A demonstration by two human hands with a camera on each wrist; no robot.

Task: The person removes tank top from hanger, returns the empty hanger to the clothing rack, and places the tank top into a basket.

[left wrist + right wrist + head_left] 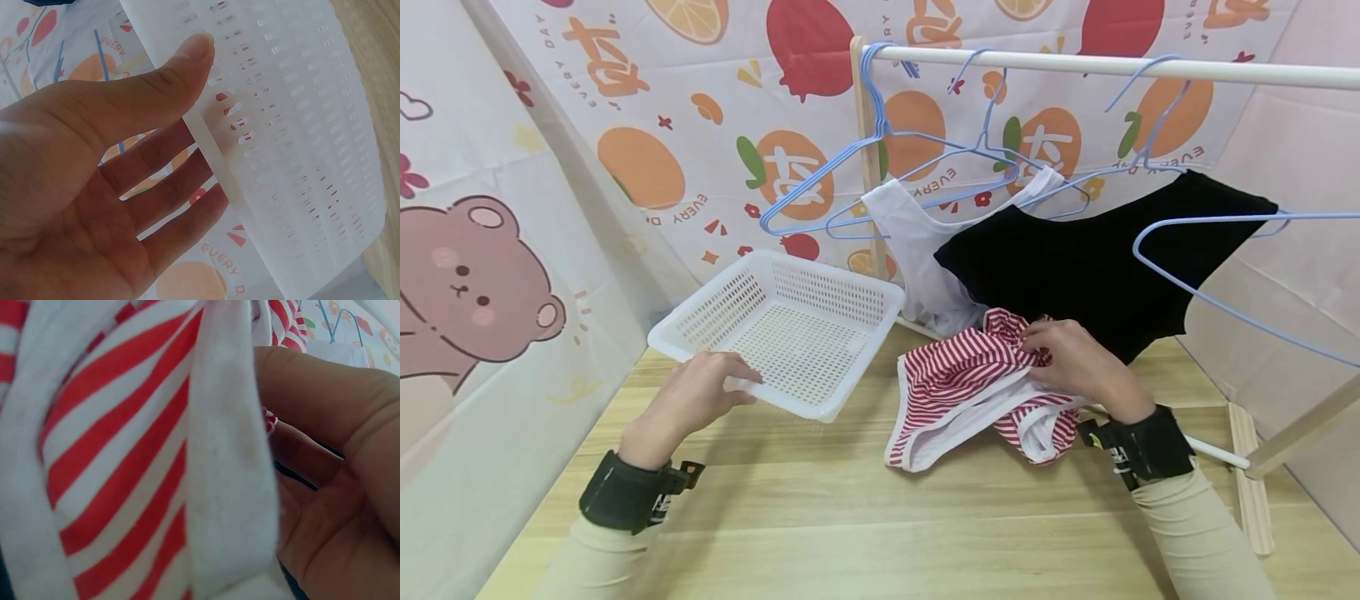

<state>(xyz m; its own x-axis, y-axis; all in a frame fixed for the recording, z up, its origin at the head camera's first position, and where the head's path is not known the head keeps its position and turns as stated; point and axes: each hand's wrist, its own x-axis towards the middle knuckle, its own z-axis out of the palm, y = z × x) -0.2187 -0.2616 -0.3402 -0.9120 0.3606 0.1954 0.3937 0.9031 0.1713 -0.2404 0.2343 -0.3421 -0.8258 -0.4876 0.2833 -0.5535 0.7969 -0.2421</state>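
In the head view, my left hand (692,396) pinches the near rim of a white plastic basket (801,404) with slotted walls. The left wrist view shows the thumb over the rim of the basket (300,144) and fingers on the other side. A red-and-white striped tank top (951,375) with white trim lies bunched on the table, right of the basket. My right hand (1078,362) grips its upper right part, the fingertips partly hidden in the folds. Close up in the right wrist view, striped cloth (125,462) and a white trim band lie against the thumb.
Behind stands a clothes rack with a white rail (1075,65). A white tank top (917,242) and a black top (1090,258) hang there on blue hangers. Several bare hangers (820,187) cluster at the left post; another hanger (1217,304) juts out at right. A wooden foot (1251,492) stands at right.
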